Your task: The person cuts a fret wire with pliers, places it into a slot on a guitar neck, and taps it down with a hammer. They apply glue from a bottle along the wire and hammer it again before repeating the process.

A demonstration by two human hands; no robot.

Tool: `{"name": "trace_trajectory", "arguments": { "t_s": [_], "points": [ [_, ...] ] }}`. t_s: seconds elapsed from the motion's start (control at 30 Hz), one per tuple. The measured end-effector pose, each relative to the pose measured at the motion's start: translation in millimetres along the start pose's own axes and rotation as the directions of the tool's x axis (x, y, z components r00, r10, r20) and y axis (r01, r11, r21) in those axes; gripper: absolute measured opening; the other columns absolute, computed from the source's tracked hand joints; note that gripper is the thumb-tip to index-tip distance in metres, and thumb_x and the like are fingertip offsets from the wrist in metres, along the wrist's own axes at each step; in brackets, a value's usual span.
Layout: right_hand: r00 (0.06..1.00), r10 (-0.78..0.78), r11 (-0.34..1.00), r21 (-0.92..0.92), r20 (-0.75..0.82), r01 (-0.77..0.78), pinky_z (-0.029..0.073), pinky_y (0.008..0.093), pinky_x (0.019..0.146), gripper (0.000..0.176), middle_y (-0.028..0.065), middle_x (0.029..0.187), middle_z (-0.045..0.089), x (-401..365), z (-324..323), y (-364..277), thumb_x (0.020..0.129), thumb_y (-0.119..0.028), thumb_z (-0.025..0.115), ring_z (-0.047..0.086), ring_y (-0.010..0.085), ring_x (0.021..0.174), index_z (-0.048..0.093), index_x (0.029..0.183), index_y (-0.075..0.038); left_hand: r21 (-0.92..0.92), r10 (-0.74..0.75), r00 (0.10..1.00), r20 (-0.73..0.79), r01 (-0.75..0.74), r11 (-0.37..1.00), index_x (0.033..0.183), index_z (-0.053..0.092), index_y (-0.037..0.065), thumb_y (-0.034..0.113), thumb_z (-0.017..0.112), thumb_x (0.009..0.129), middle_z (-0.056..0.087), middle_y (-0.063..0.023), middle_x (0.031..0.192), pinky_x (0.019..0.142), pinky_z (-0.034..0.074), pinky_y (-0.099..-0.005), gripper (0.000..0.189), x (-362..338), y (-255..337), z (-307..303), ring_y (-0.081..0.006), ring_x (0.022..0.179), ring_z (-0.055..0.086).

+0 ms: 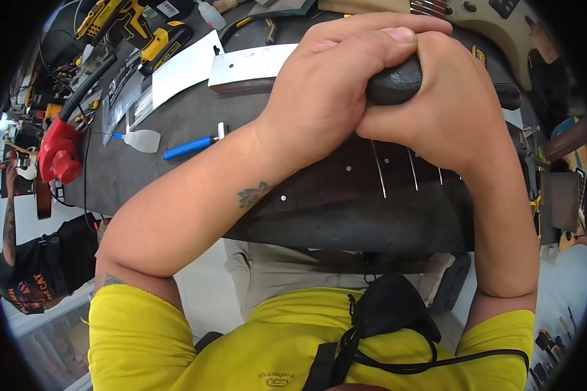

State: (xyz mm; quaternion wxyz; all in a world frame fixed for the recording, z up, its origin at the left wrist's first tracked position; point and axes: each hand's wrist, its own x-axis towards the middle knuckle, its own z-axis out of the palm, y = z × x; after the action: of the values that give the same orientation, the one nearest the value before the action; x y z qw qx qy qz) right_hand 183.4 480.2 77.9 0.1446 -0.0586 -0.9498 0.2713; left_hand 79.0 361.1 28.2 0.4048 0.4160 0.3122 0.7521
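Observation:
Both of my hands are clasped around a dark, rounded object [394, 85] whose exact kind I cannot make out. My left hand [329, 78] wraps its left side, thumb across the top. My right hand [453, 98] closes around the right side, its fingers mostly hidden. Beneath them lies a dark guitar fretboard [319, 186] with pale dot inlays and several metal frets. Left of my forearm rests a blue-handled tool [189, 147] with a metal head, beside a small white squeeze bottle [141, 141].
A yellow cordless drill [127, 29], white sheet [186, 72], long white-topped bar [251, 67] and pliers [270, 31] lie farther back on the dark bench. A red blower [62, 150] sits at the left edge. Another person [42, 267] stands beyond. A guitar body [502, 32] lies at back right.

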Motion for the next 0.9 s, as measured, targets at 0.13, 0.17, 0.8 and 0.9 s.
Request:
{"name": "trace_trajectory", "arguments": {
  "t_s": [0.13,0.17,0.8,0.9],
  "points": [
    [0.989,-0.112,0.993,0.012,-0.097,0.113,0.056,0.0388,0.072,0.043,0.0183,0.08,0.072,-0.8,4.8,4.0,0.059,-0.023,0.083,0.072,0.0334,0.077,0.072,0.092,0.002,0.085,-0.098,0.993,-0.064,0.103,0.991,0.15,0.049,-0.009,0.021,0.047,0.11,0.063,-0.0182,0.14,0.111,0.044,-0.0321,0.05,-3.6,12.3,12.0,-0.0199,0.126,0.061],
    [0.993,-0.094,0.996,0.003,-0.074,0.094,0.056,0.0387,0.072,0.042,0.0184,0.08,0.072,0.1,3.6,2.5,0.059,-0.023,0.083,0.072,0.0334,0.077,0.072,0.092,0.002,0.068,-0.092,0.993,-0.076,0.098,0.993,0.15,0.05,-0.009,0.02,0.047,0.11,0.063,-0.0186,0.139,0.111,0.044,-0.0322,0.05,-3.4,11.8,12.0,-0.0199,0.126,0.061],
    [0.996,0.046,0.996,-0.078,0.075,-0.04,0.058,0.0402,0.072,0.037,0.0194,0.077,0.073,-6.7,-17.2,-22.1,0.067,-0.035,0.085,0.074,0.0349,0.076,0.076,0.083,-0.003,0.041,0.002,0.998,0.056,-0.004,0.999,0.148,0.051,-0.01,0.02,0.044,0.108,0.063,-0.0205,0.14,0.112,0.044,-0.0325,0.05,1.3,5.4,2.2,-0.0215,0.126,0.061],
    [0.989,0.069,0.995,0.057,0.131,-0.077,0.058,0.0406,0.072,0.037,0.0189,0.077,0.073,-3.9,-26.8,-27.1,0.068,-0.036,0.085,0.073,0.0353,0.076,0.076,0.082,-0.003,0.134,-0.068,0.992,-0.11,0.083,0.988,0.148,0.051,-0.01,0.02,0.044,0.108,0.063,-0.0211,0.14,0.112,0.044,-0.0328,0.05,-2.3,11.4,18.0,-0.0221,0.127,0.062]
  ]
}}
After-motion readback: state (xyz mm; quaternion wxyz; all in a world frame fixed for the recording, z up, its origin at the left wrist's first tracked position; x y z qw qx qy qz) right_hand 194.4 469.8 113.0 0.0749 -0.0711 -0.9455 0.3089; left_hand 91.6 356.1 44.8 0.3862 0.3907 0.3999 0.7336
